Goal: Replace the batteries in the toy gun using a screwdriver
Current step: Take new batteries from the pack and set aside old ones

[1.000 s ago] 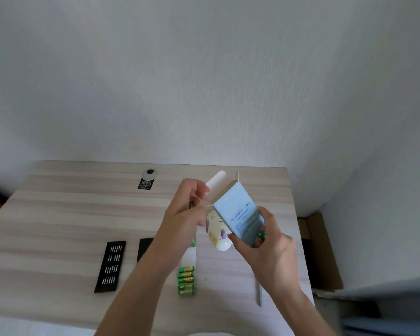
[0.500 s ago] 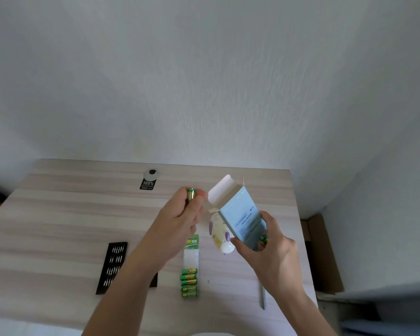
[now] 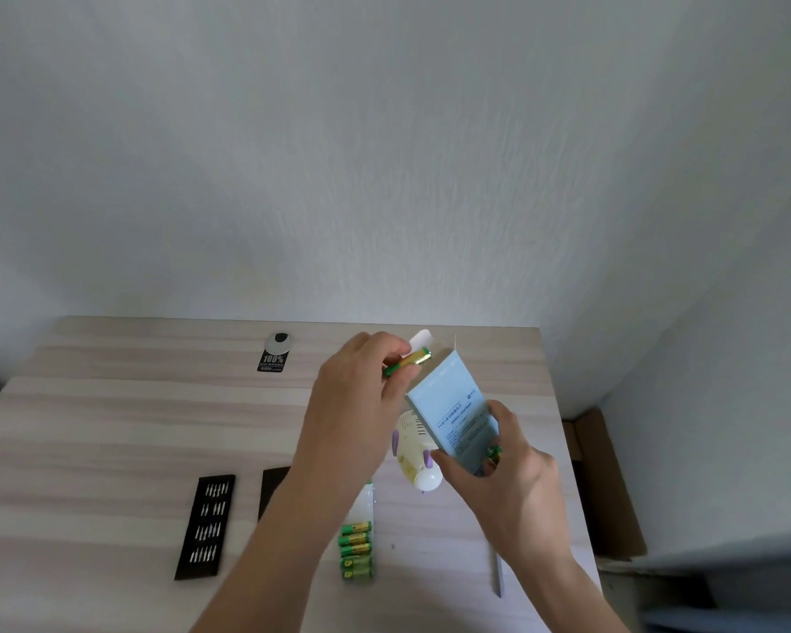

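Observation:
My left hand pinches a green-and-gold battery at the open top flap of a light blue carton. My right hand grips that tilted carton from below, with another green battery pressed against its lower side. The cream toy gun with purple parts lies on the table, partly hidden behind the carton. A pack of several green batteries lies in front of it. The grey screwdriver rests on the table near my right forearm.
A black tray of screwdriver bits lies at the left, a second black tray half hidden by my left arm. A small black label with a round disc sits near the wall. The wooden table ends at right, above a cardboard box.
My left hand drew a battery out near the carton mouth, held it upright, and now tilts it sideways against the carton's open flap. My right hand keeps hold of the carton.

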The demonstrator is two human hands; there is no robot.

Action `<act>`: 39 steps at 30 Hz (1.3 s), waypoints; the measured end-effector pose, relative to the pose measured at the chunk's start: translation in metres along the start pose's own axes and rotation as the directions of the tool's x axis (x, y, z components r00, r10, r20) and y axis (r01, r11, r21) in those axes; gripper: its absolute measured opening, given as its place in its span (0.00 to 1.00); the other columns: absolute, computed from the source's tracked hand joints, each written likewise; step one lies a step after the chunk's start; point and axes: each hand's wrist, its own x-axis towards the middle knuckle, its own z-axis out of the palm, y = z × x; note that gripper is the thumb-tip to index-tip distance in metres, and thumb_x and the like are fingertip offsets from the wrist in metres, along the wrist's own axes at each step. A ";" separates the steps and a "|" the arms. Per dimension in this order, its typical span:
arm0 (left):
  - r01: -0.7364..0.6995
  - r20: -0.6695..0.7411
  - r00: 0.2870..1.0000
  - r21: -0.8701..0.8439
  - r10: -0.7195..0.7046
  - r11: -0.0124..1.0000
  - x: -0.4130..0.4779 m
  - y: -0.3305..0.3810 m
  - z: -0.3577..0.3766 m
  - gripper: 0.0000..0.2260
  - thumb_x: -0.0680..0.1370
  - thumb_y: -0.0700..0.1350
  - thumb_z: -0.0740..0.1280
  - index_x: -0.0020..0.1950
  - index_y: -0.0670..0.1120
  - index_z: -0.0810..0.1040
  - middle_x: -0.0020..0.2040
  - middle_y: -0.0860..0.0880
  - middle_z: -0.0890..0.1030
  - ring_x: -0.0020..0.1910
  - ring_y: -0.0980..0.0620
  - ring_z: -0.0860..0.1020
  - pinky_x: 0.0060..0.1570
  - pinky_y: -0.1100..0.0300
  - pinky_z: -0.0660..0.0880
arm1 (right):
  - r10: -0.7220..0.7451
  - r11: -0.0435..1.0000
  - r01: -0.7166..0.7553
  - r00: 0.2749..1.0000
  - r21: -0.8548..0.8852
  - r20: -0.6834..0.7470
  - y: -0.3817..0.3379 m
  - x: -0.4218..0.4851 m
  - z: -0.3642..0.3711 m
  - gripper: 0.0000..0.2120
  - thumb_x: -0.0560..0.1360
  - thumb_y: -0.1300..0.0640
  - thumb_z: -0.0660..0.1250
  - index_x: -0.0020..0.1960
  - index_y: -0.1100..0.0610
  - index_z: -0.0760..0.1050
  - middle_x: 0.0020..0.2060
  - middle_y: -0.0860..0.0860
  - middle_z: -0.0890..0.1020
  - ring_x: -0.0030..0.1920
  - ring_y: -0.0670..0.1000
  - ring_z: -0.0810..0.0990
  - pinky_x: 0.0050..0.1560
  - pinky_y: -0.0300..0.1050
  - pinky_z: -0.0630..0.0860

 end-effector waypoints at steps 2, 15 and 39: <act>-0.018 -0.051 0.999 0.012 0.019 1.000 0.001 0.002 0.007 0.05 0.78 0.46 0.70 0.52 0.48 0.81 0.45 0.56 0.81 0.45 0.53 0.78 0.45 0.53 0.76 | -0.006 1.000 0.005 1.000 -0.008 -0.011 -0.004 0.001 -0.001 0.34 0.63 0.39 0.79 0.64 0.47 0.69 0.28 0.43 0.76 0.30 0.46 0.79 0.27 0.47 0.77; -0.105 -0.289 0.950 0.072 0.121 0.992 -0.002 -0.001 0.024 0.07 0.78 0.46 0.68 0.51 0.49 0.86 0.37 0.57 0.82 0.40 0.54 0.74 0.40 0.64 0.68 | 0.046 0.997 -0.043 0.998 0.064 -0.038 -0.024 0.000 -0.001 0.35 0.62 0.35 0.75 0.64 0.50 0.72 0.28 0.41 0.76 0.31 0.47 0.80 0.31 0.49 0.78; 0.671 0.589 0.719 -0.726 -0.369 0.148 -0.047 -0.017 0.050 0.15 0.77 0.48 0.68 0.63 0.48 0.78 0.55 0.46 0.85 0.53 0.45 0.84 0.54 0.45 0.81 | 0.083 0.907 -0.187 0.958 0.378 0.274 -0.035 0.005 -0.008 0.25 0.73 0.54 0.75 0.65 0.41 0.69 0.36 0.42 0.82 0.40 0.41 0.83 0.37 0.39 0.81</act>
